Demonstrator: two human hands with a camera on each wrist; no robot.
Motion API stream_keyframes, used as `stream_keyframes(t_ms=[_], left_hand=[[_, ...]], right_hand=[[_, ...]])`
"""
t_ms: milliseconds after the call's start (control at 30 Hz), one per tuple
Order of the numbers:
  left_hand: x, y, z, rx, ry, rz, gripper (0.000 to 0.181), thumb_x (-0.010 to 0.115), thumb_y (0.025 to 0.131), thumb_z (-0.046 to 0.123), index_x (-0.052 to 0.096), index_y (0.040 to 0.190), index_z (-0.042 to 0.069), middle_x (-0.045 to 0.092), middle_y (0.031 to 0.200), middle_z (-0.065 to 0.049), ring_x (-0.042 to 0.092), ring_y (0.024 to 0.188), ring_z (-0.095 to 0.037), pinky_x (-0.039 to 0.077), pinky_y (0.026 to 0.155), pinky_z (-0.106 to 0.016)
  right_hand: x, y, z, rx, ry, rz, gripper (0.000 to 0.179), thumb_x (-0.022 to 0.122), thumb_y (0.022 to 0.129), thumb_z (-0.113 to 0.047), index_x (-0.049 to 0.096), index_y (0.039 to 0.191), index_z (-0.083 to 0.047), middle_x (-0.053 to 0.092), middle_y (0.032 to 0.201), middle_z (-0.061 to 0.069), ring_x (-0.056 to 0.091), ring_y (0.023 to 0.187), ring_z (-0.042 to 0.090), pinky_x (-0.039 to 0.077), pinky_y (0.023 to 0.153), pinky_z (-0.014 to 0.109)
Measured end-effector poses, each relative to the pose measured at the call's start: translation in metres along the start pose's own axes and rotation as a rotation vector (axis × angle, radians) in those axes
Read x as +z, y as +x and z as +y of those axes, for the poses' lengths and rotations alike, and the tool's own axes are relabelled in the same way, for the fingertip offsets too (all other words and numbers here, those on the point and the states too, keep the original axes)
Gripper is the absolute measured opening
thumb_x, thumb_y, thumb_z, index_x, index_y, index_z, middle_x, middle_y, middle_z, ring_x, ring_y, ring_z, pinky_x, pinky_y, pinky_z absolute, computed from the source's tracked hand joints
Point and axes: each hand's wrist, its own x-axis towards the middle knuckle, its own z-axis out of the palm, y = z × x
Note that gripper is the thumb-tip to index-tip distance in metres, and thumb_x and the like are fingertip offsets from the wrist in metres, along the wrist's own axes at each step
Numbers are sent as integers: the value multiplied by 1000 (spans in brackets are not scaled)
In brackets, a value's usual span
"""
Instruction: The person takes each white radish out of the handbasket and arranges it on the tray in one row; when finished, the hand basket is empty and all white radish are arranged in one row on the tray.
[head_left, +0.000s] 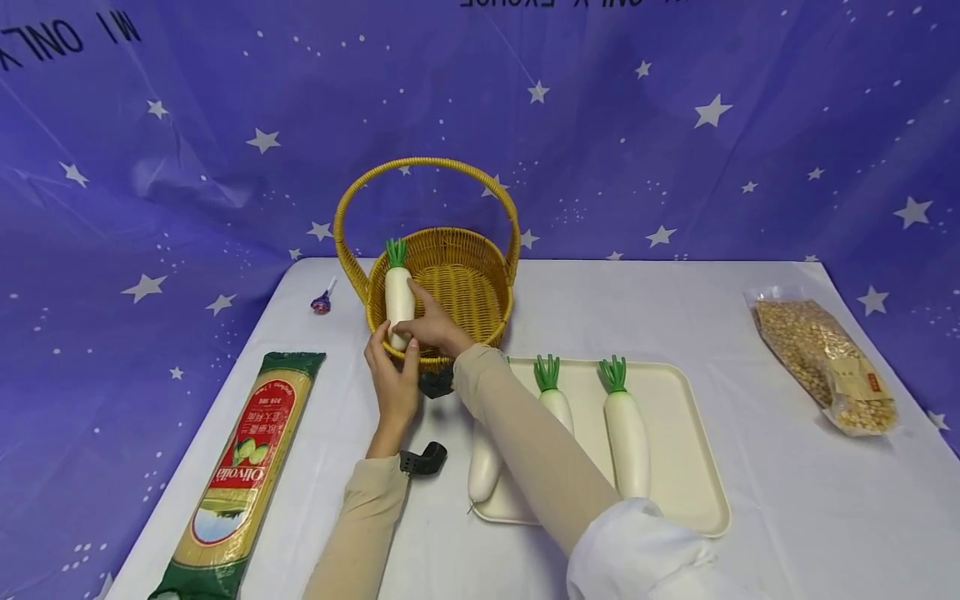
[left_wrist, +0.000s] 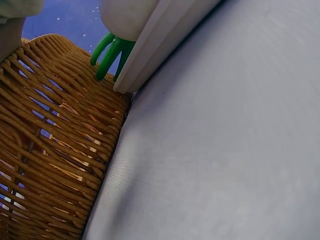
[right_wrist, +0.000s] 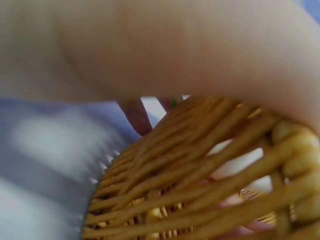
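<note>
A white radish (head_left: 399, 293) with a green top leans upright inside the left of the wicker basket (head_left: 465, 287). My right hand (head_left: 437, 327) reaches over the basket's front rim and grips the radish from its right side. Low at the front rim, the thumb and fingers of my left hand (head_left: 395, 390) hold the radish's lower end from both sides. The left wrist view shows the basket's outer weave (left_wrist: 55, 135) close up, with no left fingers visible on it. In the right wrist view, skin fills the top and fingers (right_wrist: 136, 120) show past the weave.
Right of the basket, a cream tray (head_left: 686, 450) bears three more white radishes (head_left: 627, 442), partly behind my right arm. A pasta packet (head_left: 243, 467) lies at left, a lollipop (head_left: 322, 302) behind it. A bag of corn kernels (head_left: 821, 358) lies far right.
</note>
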Motion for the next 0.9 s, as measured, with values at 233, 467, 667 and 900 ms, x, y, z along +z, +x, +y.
stream_keyframes(t_ms=[233,467,667,900], left_hand=[[0,1,-1,7,7,4,52,49,90,35,30,136,18,25,139,-14,29,129,-25,26,104,-48],[2,2,0,1,16,9,53,48,90,39,30,136,19,23,141,-13,24,133,-25,22,106,-49],[3,3,2,4,11,18,54,50,90,37,31,135,15,25,140,-13,24,133,-25,22,107,-48],[4,2,1,28,1,31,52,51,90,31,31,135,13,26,138,-14,26,132,-26,22,107,-47]], right_hand=[[-1,0,-1,-35,15,-12,81,58,84,-5,14,144,-37,20,150,7,47,114,30,48,73,32],[-9,-3,-3,-45,109,5,72,52,89,-7,16,144,-38,25,144,17,58,99,34,52,65,33],[-30,-6,-4,23,271,-17,69,48,91,-8,16,143,-41,31,137,23,60,95,38,48,83,48],[-57,-26,-5,-16,402,-92,67,48,91,-8,20,140,-43,34,133,23,61,86,31,42,91,52]])
